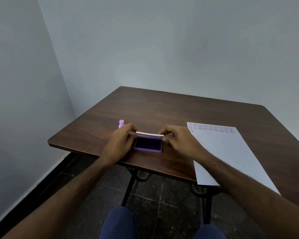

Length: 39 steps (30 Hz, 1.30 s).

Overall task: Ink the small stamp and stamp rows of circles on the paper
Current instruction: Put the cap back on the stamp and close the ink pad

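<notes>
A purple ink pad (148, 145) with a dark inked surface lies near the table's front edge. Its white lid (149, 134) stands raised at the back. My left hand (122, 143) pinches the lid's left end and my right hand (179, 141) pinches its right end. The small purple stamp (121, 123) stands upright on the table just behind my left hand, touched by neither hand. To the right lies a white paper (226, 152) with rows of stamped circles (211, 128) along its top; the third row holds a circle at its left end.
The dark wooden table (162, 109) stands against a pale wall corner, with its left edge close to my left hand. The paper overhangs the table's front edge. Below are black table legs, a dark tiled floor and my knees.
</notes>
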Tool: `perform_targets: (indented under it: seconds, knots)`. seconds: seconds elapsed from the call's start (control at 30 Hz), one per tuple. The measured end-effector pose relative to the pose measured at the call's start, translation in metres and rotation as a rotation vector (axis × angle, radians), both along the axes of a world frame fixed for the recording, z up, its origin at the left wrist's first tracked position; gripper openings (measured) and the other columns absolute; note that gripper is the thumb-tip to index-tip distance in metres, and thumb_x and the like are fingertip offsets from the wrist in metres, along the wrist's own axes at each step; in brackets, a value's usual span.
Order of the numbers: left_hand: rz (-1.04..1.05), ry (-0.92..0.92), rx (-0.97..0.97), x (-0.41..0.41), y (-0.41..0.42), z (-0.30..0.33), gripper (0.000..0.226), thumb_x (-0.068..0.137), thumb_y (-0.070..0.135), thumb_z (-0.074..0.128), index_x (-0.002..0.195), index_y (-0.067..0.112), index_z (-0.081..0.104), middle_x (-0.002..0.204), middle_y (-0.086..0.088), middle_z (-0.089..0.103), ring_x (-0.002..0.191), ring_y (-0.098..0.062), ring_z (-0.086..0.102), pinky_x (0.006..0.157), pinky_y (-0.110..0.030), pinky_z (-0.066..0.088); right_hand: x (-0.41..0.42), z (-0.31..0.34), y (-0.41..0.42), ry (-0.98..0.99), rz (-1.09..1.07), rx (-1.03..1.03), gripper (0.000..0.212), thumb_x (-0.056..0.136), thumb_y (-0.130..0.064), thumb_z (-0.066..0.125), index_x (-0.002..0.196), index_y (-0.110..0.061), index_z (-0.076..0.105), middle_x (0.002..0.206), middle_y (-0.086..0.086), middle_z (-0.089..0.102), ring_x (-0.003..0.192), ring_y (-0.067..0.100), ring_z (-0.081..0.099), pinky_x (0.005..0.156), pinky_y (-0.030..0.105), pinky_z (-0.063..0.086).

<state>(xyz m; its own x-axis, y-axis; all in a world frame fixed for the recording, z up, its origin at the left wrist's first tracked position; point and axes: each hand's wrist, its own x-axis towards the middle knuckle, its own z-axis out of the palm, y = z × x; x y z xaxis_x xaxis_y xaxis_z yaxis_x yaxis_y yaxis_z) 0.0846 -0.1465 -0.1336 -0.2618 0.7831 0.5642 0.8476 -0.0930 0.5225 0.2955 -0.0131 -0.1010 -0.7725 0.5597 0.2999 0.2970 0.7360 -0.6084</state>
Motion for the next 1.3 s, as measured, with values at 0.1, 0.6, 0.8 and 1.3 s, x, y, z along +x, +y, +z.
perform_targets:
  seconds: [0.1,0.6,0.8,1.3]
  knots:
    - [-0.056,0.018,-0.035,-0.003,-0.005,-0.001,0.020,0.090,-0.003,0.059,0.096,0.015,0.064,0.099,0.005,0.072,0.092,0.000,0.067,0.085,-0.027,0.055,0.005,-0.002,-0.002,-0.035,0.051,0.048,0.020,0.090,-0.009,0.067,0.105,-0.021,0.072,0.109,-0.005,0.074,0.100,0.005,0.066,0.085,0.020,0.054]
    - [-0.248,0.176,-0.161,-0.004,-0.019,0.005,0.020,0.089,0.029,0.072,0.103,0.019,0.061,0.116,0.003,0.060,0.107,-0.010,0.058,0.091,-0.029,0.050,0.010,-0.006,0.000,-0.182,0.166,0.152,0.025,0.084,-0.024,0.069,0.109,-0.025,0.067,0.117,-0.005,0.064,0.106,0.007,0.058,0.092,0.021,0.049]
    - [-0.234,0.183,-0.236,-0.007,-0.015,0.006,0.032,0.091,0.032,0.069,0.118,0.020,0.060,0.131,-0.001,0.063,0.120,-0.009,0.057,0.100,-0.028,0.048,0.003,-0.006,0.002,-0.219,0.146,0.147,0.031,0.082,-0.039,0.074,0.109,-0.027,0.064,0.117,-0.006,0.063,0.105,0.008,0.058,0.091,0.028,0.053]
    - [-0.181,0.225,-0.339,-0.009,-0.010,0.004,0.044,0.092,0.031,0.067,0.134,0.018,0.062,0.149,0.000,0.051,0.133,-0.011,0.051,0.106,-0.013,0.033,0.003,-0.010,0.003,-0.209,0.178,0.254,0.041,0.087,-0.034,0.069,0.125,-0.019,0.064,0.122,-0.003,0.061,0.106,0.008,0.057,0.091,0.026,0.051]
